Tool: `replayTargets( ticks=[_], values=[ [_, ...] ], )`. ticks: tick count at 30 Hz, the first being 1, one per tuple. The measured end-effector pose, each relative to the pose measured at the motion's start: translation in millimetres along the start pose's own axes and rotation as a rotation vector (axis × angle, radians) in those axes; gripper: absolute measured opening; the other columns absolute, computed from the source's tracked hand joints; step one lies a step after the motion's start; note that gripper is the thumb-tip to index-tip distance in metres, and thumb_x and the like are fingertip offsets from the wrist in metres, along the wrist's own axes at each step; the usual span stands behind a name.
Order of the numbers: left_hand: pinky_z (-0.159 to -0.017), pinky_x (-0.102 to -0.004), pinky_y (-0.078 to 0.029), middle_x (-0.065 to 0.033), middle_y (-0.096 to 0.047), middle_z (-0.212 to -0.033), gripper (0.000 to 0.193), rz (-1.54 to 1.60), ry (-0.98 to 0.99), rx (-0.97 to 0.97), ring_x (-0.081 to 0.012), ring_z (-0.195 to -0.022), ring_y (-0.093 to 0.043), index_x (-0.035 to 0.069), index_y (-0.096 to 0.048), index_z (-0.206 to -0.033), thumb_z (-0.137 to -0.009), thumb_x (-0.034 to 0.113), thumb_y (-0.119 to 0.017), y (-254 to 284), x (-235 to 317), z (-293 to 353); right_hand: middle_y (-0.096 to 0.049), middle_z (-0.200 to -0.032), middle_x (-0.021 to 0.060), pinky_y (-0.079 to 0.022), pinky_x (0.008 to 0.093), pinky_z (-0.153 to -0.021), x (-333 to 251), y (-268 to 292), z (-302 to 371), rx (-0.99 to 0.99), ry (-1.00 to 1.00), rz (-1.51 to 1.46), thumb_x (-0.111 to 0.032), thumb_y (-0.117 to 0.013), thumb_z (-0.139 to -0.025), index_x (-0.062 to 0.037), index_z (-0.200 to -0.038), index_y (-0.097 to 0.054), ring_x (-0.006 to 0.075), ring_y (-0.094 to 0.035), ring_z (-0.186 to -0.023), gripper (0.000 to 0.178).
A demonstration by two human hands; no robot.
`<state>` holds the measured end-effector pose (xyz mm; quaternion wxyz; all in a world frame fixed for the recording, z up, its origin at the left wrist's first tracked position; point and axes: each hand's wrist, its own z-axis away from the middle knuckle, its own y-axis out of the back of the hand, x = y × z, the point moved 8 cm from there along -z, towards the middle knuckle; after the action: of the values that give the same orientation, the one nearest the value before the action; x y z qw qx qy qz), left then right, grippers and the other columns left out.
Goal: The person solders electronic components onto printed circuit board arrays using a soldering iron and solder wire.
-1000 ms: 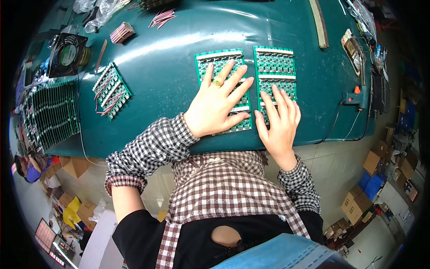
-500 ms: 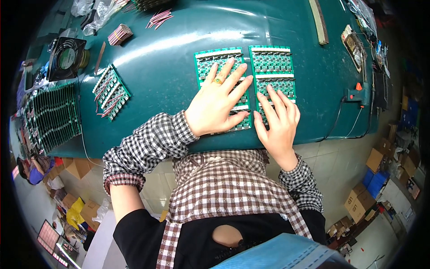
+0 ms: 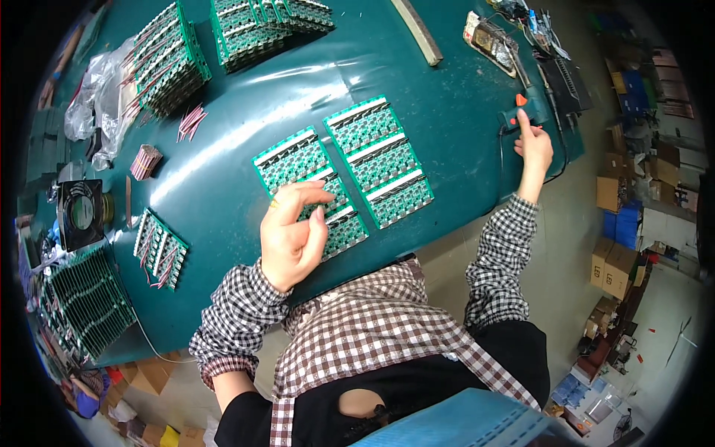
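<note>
Two green circuit board panels lie side by side on the green tabletop, each with rows of dark parts and white strips. My left hand [image 3: 289, 237] is over the near part of the left panel [image 3: 293, 158] and hides some of it. Its fingers are bent, with thumb and fingertips apart and nothing between them. Farther right lies the other panel [image 3: 380, 160], with no hand on it. My right hand [image 3: 535, 154] is at the table's right side, index finger stretched onto a teal corded tool [image 3: 530, 113] with an orange knob. Whether it presses the tool is unclear.
Stacked circuit boards [image 3: 173, 67] with wires stand at the far left, beside another stack [image 3: 249, 37]. A black fan [image 3: 80, 214], a wired board [image 3: 160, 249] and a rack of boards [image 3: 89, 298] are on the left. A wooden bar [image 3: 418, 33] lies at the back.
My right hand has left the right panel and reached right to the corded tool. My left hand has lifted and curled its fingers. The view has shifted and turned.
</note>
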<state>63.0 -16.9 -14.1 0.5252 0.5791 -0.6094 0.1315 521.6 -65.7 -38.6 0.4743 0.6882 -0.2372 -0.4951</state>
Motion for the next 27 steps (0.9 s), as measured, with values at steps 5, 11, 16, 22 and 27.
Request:
replayTargets(
  ticks=[5,11,16,22,27],
  values=[
    [-0.063,-0.0342,-0.046,-0.0061,-0.058,-0.067,0.031,-0.008,-0.015,0.022,-0.0216,-0.064,-0.059,0.003,-0.039,-0.043,-0.067,-0.010,-0.054,-3,-7,14,-0.063,-0.056,0.0054,-0.051,0.0316,-0.065,-17,-21,-15,-0.010,-0.070,0.106,-0.065,-0.062,-0.067,-0.0025,-0.070,-0.064,0.0175,-0.063,-0.051,0.063],
    [-0.053,-0.0332,-0.041,-0.0049,-0.053,-0.059,0.030,-0.027,0.015,0.050,-0.0200,-0.053,-0.051,0.003,-0.039,-0.044,-0.065,-0.010,-0.054,-3,-13,19,-0.065,-0.071,0.0133,-0.049,0.0315,-0.064,-12,-7,-18,0.420,0.183,-0.367,-0.036,-0.074,-0.068,0.0050,-0.077,-0.063,0.0203,-0.063,-0.060,0.043],
    [-0.056,-0.0327,-0.041,-0.0051,-0.056,-0.062,0.029,0.024,0.098,0.021,-0.0196,-0.057,-0.053,0.002,-0.042,-0.045,-0.069,-0.010,-0.053,-5,-23,23,-0.062,-0.095,0.0108,-0.049,0.0274,-0.064,-16,19,-10,0.077,0.221,-1.259,-0.011,-0.068,-0.079,0.0016,-0.104,-0.056,0.0158,-0.060,-0.073,0.030],
    [-0.059,-0.0317,-0.043,-0.0051,-0.060,-0.068,0.030,0.105,0.084,-0.003,-0.0184,-0.062,-0.056,0.002,-0.044,-0.046,-0.072,-0.009,-0.053,-12,-23,16,-0.064,-0.097,0.0102,-0.051,0.0255,-0.058,-5,6,-30,-0.606,0.033,-1.533,-0.019,-0.063,-0.086,-0.0028,-0.103,-0.058,0.0148,-0.062,-0.070,0.024],
    [-0.061,-0.0315,-0.043,-0.0061,-0.061,-0.071,0.031,0.094,0.091,0.020,-0.0188,-0.066,-0.058,0.003,-0.043,-0.047,-0.074,-0.009,-0.052,-13,-24,15,-0.065,-0.096,0.0107,-0.051,0.0254,-0.057,12,-32,-50,-0.548,-0.135,-1.388,-0.018,-0.065,-0.084,-0.0009,-0.100,-0.061,0.0137,-0.061,-0.069,0.024]
  ],
)
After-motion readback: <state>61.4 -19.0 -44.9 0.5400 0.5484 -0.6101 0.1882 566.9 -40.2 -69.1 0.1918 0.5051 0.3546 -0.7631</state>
